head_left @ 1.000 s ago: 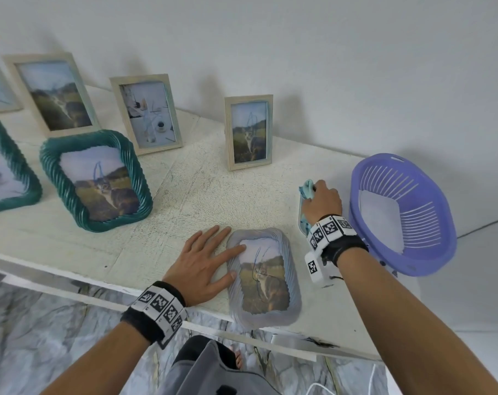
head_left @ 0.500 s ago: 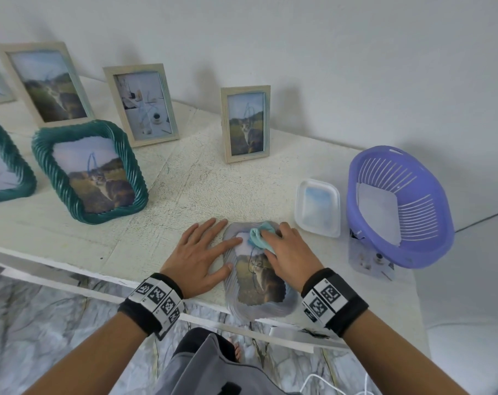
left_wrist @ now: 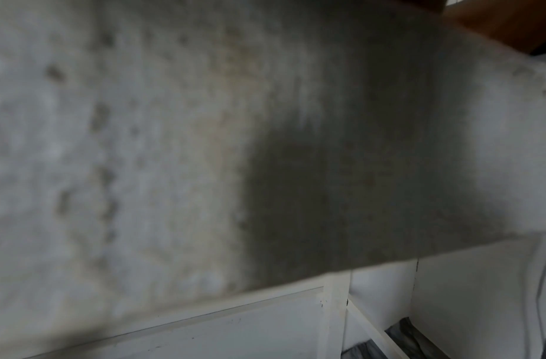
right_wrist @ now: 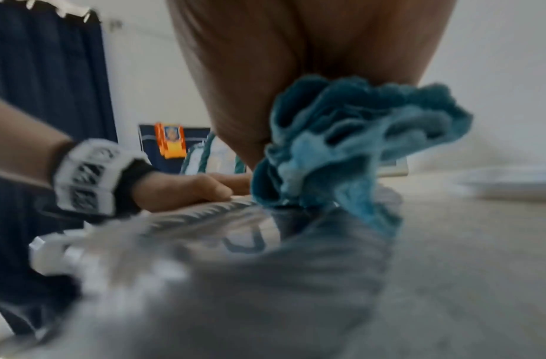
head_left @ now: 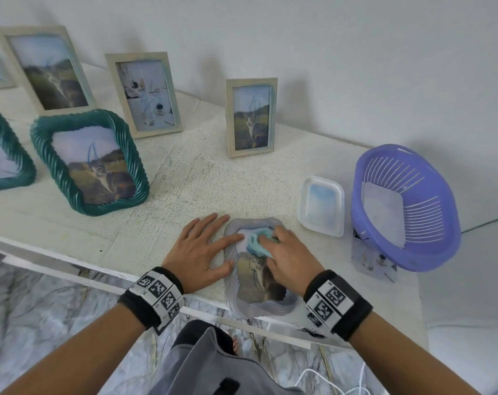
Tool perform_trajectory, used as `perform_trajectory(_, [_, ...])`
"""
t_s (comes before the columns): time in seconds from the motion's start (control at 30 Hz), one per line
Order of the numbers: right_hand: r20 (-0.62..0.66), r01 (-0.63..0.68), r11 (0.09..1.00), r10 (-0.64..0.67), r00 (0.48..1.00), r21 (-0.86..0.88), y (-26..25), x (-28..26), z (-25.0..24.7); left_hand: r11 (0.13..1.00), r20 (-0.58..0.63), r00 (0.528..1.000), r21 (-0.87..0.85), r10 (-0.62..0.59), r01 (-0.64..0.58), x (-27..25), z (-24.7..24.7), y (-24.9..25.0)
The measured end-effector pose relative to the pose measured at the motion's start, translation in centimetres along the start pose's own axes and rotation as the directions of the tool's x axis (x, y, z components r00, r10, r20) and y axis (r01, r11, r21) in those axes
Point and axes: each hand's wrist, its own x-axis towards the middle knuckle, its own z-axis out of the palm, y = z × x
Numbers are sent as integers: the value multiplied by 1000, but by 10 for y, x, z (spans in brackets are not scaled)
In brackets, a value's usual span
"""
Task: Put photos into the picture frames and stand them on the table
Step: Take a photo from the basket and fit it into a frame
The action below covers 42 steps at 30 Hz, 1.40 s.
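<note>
Grey ribbed frame (head_left: 259,269) lies flat, face up, at the near edge of the white bench (head_left: 185,178), its lower end overhanging the edge. A cat photo shows behind its glass.

Left hand (head_left: 202,252): flat, fingers straight and spread, palm on the bench, index finger and thumb touching the frame's left rim. It holds nothing. The left wrist view shows only blurred bench surface.

Right hand (head_left: 287,258): fingers curled round a crumpled blue cloth (head_left: 259,242), pressing it onto the upper part of the glass. The right wrist view confirms the cloth (right_wrist: 351,145) bunched under the palm and touching the frame.

Standing upright on the bench: a green twisted-rim frame (head_left: 91,163) at left, with a second green frame (head_left: 5,155) partly cut off at the picture's edge; three pale wooden frames along the wall, one at far left (head_left: 46,69), one beside it (head_left: 143,94), one nearer centre (head_left: 252,116). All carry photos.

Right of the grey frame, apart from it, lies a white shallow tray (head_left: 322,206). Just beside the tray stands a purple slotted basket (head_left: 407,206), tilted, with a pale sheet inside
</note>
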Motion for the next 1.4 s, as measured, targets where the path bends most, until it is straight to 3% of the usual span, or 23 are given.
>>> perform_trajectory(0.13, [67, 117, 991, -121, 990, 61, -3, -20, 3, 1000, -12, 1000, -9, 1, -1, 0, 0, 1])
perform_trajectory(0.3, [-47, -101, 995, 101, 994, -1, 4, 0, -3, 1000, -2, 1000, -3, 3, -3, 0, 0, 0])
perform_trajectory(0.47, [29, 50, 994, -53, 998, 94, -7, -17, 1, 1000, -1, 1000, -2, -3, 3, 0, 0, 0])
perform_trajectory(0.63, [-58, -88, 995, 91, 994, 47, 14, 4, -4, 1000, 6, 1000, -5, -8, 8, 1, 0, 1])
perform_trajectory(0.73, [24, 96, 987, -100, 995, 131, -3, -12, 6, 1000, 11, 1000, -8, -7, 7, 1, 0, 1])
perform_trajectory(0.83, [87, 255, 955, -269, 959, 149, -2, -25, 8, 1000, 20, 1000, -8, -9, 9, 1, -1, 1])
perform_trajectory(1.0, [-24, 105, 992, -103, 994, 76, 10, 4, -3, 1000, 14, 1000, -15, -10, 10, 1, -1, 2])
perform_trajectory(1.2, [128, 308, 943, -324, 938, 130, 1, -35, 3, 1000, -1, 1000, -23, -1, 1, 0, -1, 2])
perform_trajectory(1.27, [130, 253, 962, -265, 955, 98, 14, -28, -4, 999, 1, 1000, -33, -1, 1, 1, -3, 2])
perform_trajectory(1.4, [11, 114, 992, -114, 993, 55, 20, -4, -7, 1000, 4, 1000, -23, -5, 5, 0, -2, 2])
